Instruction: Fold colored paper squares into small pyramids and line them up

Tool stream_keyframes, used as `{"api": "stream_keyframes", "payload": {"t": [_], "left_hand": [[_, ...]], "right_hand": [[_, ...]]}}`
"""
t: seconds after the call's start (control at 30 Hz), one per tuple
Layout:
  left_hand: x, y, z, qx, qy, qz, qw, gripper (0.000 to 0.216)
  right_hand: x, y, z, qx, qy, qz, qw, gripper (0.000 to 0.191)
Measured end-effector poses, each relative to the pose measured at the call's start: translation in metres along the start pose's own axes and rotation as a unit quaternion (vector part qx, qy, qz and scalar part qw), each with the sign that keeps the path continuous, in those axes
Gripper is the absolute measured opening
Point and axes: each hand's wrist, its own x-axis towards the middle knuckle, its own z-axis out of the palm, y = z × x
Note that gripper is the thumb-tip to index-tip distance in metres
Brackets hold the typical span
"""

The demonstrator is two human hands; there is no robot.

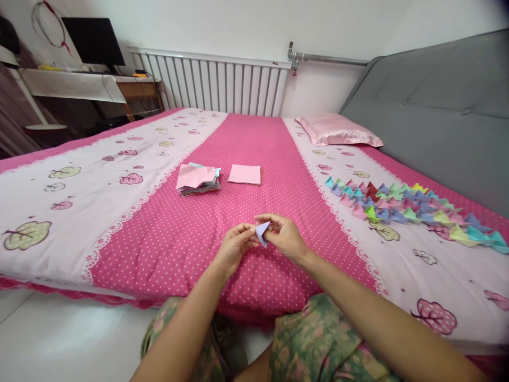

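Note:
Both my hands meet over the near edge of a pink dotted bedspread. My left hand and my right hand pinch a small folded piece of pale purple paper between their fingertips. Farther up the bed lie a stack of coloured paper squares and a single pink square sheet. To the right, several folded paper pieces in many colours lie in rows on the white part of the cover.
A pink satin pillow lies at the head of the bed by a grey padded headboard. A white radiator stands behind. A desk with a dark monitor is at back left. White floor shows below.

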Motion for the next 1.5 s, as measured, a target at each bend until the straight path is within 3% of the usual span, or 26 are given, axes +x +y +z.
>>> {"api": "stream_keyframes", "payload": {"t": [0.2, 0.4, 0.6, 0.83, 1.07, 1.17, 1.3, 1.43, 1.5], "left_hand": [[-0.002, -0.003, 0.004, 0.056, -0.031, 0.006, 0.998, 0.026], [-0.008, -0.003, 0.009, 0.062, -0.090, 0.006, 0.994, 0.040], [-0.004, -0.006, 0.007, 0.035, -0.069, 0.012, 0.997, 0.026], [-0.003, 0.004, 0.003, -0.029, -0.033, 0.026, 0.999, 0.022], [-0.006, 0.004, 0.006, 0.033, -0.040, 0.039, 0.998, 0.034], [-0.004, 0.000, 0.004, 0.056, -0.029, 0.036, 0.997, 0.034], [-0.002, -0.001, 0.003, 0.084, -0.015, 0.032, 0.996, 0.031], [-0.001, -0.003, 0.004, 0.128, -0.003, 0.025, 0.991, 0.028], [0.000, -0.004, 0.005, 0.141, 0.005, 0.022, 0.990, 0.027]], "right_hand": [[-0.003, -0.005, -0.001, -0.102, 0.053, -0.081, 0.990, 0.026], [-0.005, -0.009, -0.002, -0.149, 0.106, -0.099, 0.978, 0.028], [-0.004, -0.005, -0.001, -0.193, 0.055, -0.126, 0.971, 0.033], [-0.006, -0.009, -0.007, -0.183, -0.090, -0.121, 0.972, 0.040], [-0.005, -0.005, -0.004, -0.170, -0.069, -0.130, 0.974, 0.033], [-0.002, -0.004, -0.004, -0.117, -0.037, -0.113, 0.986, 0.035], [0.001, -0.003, -0.006, -0.022, 0.019, -0.038, 0.999, 0.048], [0.002, -0.001, -0.008, 0.022, 0.014, 0.009, 1.000, 0.024], [0.003, 0.000, -0.008, 0.033, 0.024, 0.022, 0.999, 0.020]]}}
